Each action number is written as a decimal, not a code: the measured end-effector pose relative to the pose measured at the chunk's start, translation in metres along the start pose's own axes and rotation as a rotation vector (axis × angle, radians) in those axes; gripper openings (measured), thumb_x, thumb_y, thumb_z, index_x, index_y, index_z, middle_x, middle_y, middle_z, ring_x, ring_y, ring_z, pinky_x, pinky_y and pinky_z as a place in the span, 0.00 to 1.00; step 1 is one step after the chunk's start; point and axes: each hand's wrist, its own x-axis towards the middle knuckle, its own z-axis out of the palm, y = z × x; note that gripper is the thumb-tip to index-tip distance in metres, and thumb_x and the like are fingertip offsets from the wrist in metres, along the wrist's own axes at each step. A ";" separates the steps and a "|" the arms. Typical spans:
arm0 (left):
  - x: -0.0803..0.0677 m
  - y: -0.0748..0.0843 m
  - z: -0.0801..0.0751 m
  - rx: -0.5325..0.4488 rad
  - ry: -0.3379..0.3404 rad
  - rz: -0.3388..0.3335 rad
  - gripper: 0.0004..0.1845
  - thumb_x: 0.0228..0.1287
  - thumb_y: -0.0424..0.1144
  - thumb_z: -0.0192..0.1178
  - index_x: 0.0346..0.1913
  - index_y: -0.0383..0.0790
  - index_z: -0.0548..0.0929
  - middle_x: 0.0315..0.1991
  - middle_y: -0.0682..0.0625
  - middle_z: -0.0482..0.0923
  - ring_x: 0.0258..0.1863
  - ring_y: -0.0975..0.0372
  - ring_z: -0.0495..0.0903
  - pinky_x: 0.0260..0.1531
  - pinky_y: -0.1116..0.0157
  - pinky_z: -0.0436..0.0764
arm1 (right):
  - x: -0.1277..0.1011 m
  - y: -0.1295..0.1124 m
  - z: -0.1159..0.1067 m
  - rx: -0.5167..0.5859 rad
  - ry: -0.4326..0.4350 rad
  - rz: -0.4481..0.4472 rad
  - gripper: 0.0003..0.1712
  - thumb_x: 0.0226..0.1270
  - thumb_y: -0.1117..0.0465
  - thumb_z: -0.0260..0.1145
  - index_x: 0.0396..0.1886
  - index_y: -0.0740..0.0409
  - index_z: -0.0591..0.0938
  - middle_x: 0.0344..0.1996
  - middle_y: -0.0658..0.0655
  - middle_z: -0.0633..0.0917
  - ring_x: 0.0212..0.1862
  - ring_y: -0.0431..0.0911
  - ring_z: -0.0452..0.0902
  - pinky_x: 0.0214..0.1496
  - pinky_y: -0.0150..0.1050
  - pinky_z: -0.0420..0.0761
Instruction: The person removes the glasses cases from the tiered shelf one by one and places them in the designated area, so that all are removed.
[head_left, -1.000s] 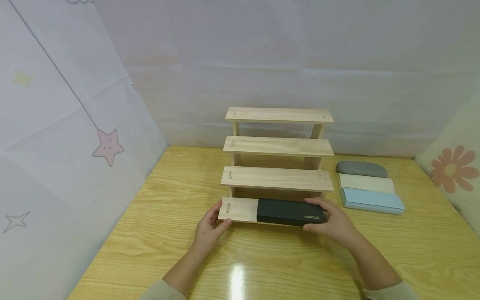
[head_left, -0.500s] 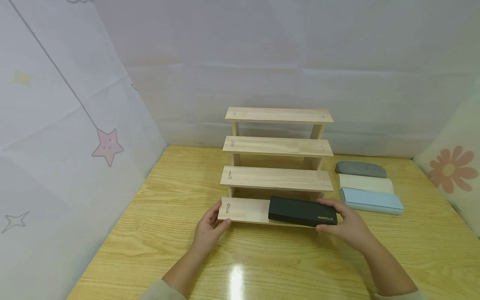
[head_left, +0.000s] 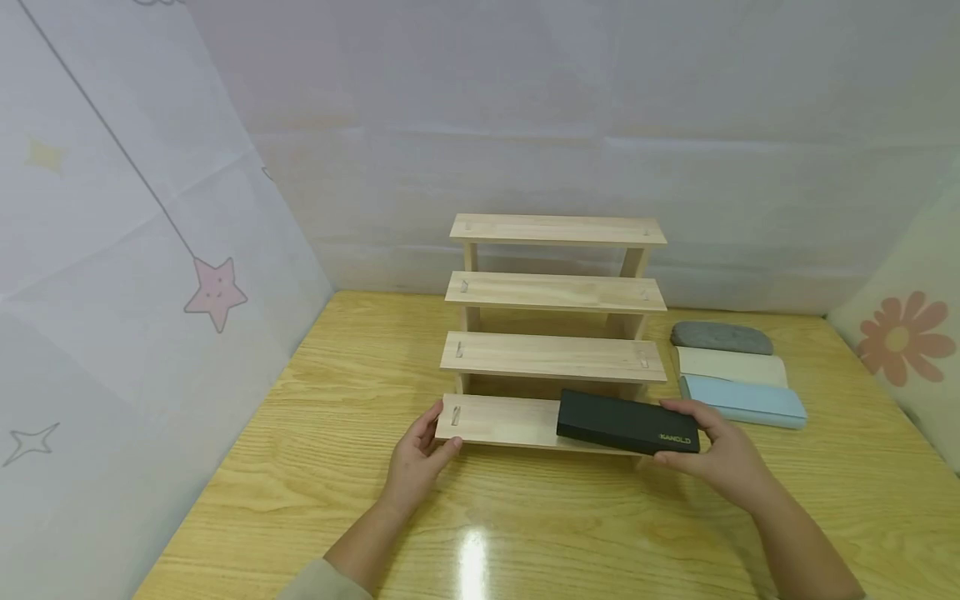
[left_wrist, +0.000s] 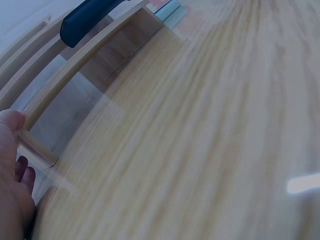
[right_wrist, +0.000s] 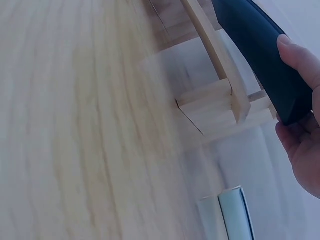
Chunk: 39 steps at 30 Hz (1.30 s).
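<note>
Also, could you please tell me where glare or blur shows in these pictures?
Head view: sharp, with a bright glare patch on the table between the arms. Left wrist view: the table grain is smeared, another glare streak sits at the right edge, and the black case is soft. Right wrist view: the tabletop is blurred, while the right hand holding the case looks clearer.

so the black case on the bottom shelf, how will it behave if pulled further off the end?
Probably stiff: the black case holds a straight boxy shape though its right end overhangs the bottom shelf. Likely slides easily, flat and smooth on bare wood. May tip off the end if released, since only the right hand supports that end.
</note>
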 end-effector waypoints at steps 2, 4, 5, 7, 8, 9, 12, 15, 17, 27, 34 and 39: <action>0.000 0.000 0.000 -0.003 -0.004 0.005 0.36 0.64 0.35 0.65 0.72 0.32 0.62 0.75 0.39 0.56 0.75 0.46 0.55 0.70 0.50 0.62 | -0.001 0.001 -0.003 -0.005 0.001 0.001 0.45 0.52 0.52 0.79 0.69 0.55 0.70 0.65 0.67 0.72 0.60 0.64 0.73 0.42 0.33 0.78; 0.000 0.001 0.000 -0.008 -0.007 0.006 0.36 0.65 0.35 0.65 0.72 0.31 0.62 0.75 0.39 0.56 0.75 0.46 0.55 0.70 0.50 0.62 | -0.002 0.001 -0.006 -0.009 0.000 0.003 0.45 0.53 0.52 0.78 0.70 0.56 0.70 0.66 0.67 0.72 0.61 0.64 0.72 0.43 0.32 0.78; 0.000 0.001 0.000 -0.011 -0.008 0.005 0.36 0.65 0.35 0.65 0.72 0.31 0.62 0.75 0.39 0.56 0.75 0.47 0.55 0.70 0.50 0.62 | -0.002 0.001 -0.008 -0.010 0.000 0.001 0.45 0.53 0.51 0.78 0.70 0.56 0.69 0.66 0.67 0.71 0.61 0.64 0.72 0.43 0.32 0.78; 0.000 0.001 0.000 -0.017 -0.011 0.001 0.36 0.65 0.35 0.65 0.73 0.31 0.61 0.76 0.39 0.56 0.75 0.47 0.55 0.70 0.51 0.62 | -0.003 0.000 -0.011 -0.022 0.003 -0.002 0.46 0.53 0.51 0.78 0.70 0.56 0.69 0.66 0.66 0.71 0.62 0.64 0.71 0.44 0.30 0.77; 0.000 0.001 0.000 -0.022 -0.011 -0.002 0.36 0.65 0.34 0.65 0.73 0.32 0.61 0.76 0.39 0.56 0.75 0.48 0.55 0.70 0.52 0.62 | -0.004 0.000 -0.013 -0.024 0.004 -0.004 0.46 0.53 0.50 0.78 0.70 0.56 0.69 0.67 0.66 0.71 0.62 0.64 0.70 0.44 0.30 0.77; 0.000 0.001 0.000 -0.025 -0.010 -0.004 0.37 0.64 0.34 0.65 0.73 0.32 0.61 0.76 0.40 0.56 0.75 0.48 0.56 0.70 0.52 0.62 | -0.004 -0.001 -0.014 -0.027 0.006 -0.005 0.46 0.53 0.50 0.78 0.70 0.56 0.69 0.67 0.66 0.70 0.62 0.63 0.70 0.44 0.29 0.77; 0.000 0.001 0.000 -0.036 -0.011 -0.003 0.37 0.64 0.34 0.65 0.73 0.32 0.61 0.76 0.40 0.56 0.75 0.49 0.56 0.70 0.54 0.63 | -0.006 -0.002 -0.019 -0.034 0.015 -0.021 0.45 0.53 0.52 0.78 0.69 0.56 0.70 0.66 0.64 0.71 0.61 0.57 0.70 0.44 0.28 0.77; 0.000 0.001 0.000 -0.039 -0.011 0.001 0.37 0.64 0.33 0.65 0.73 0.32 0.61 0.75 0.39 0.57 0.75 0.49 0.57 0.69 0.54 0.63 | -0.007 -0.001 -0.023 -0.038 0.036 -0.043 0.43 0.53 0.54 0.78 0.68 0.57 0.71 0.64 0.61 0.72 0.59 0.40 0.67 0.44 0.27 0.77; 0.000 0.001 0.000 -0.035 -0.012 0.009 0.37 0.64 0.33 0.64 0.73 0.31 0.61 0.75 0.38 0.56 0.75 0.48 0.56 0.69 0.53 0.63 | -0.008 0.001 -0.026 -0.026 0.048 -0.063 0.42 0.53 0.56 0.78 0.67 0.58 0.71 0.62 0.55 0.72 0.56 0.30 0.63 0.44 0.26 0.76; 0.000 0.003 0.000 -0.022 -0.009 0.030 0.37 0.64 0.36 0.65 0.72 0.30 0.61 0.75 0.36 0.56 0.74 0.45 0.56 0.69 0.50 0.62 | -0.015 0.009 -0.041 0.007 0.114 -0.105 0.42 0.54 0.62 0.77 0.69 0.55 0.71 0.52 0.25 0.69 0.52 0.19 0.62 0.40 0.20 0.76; -0.001 0.001 0.001 0.003 0.000 0.032 0.37 0.64 0.37 0.65 0.72 0.30 0.62 0.75 0.35 0.56 0.74 0.42 0.55 0.69 0.51 0.64 | -0.019 0.015 -0.054 -0.022 0.142 -0.059 0.42 0.56 0.60 0.76 0.70 0.52 0.70 0.50 0.22 0.70 0.51 0.16 0.58 0.42 0.17 0.69; -0.001 0.003 0.001 -0.031 -0.001 -0.012 0.37 0.64 0.35 0.65 0.73 0.32 0.62 0.76 0.40 0.56 0.75 0.47 0.54 0.71 0.51 0.61 | -0.022 0.022 -0.061 -0.056 0.165 0.007 0.43 0.56 0.57 0.76 0.72 0.48 0.69 0.49 0.20 0.66 0.49 0.14 0.57 0.40 0.18 0.68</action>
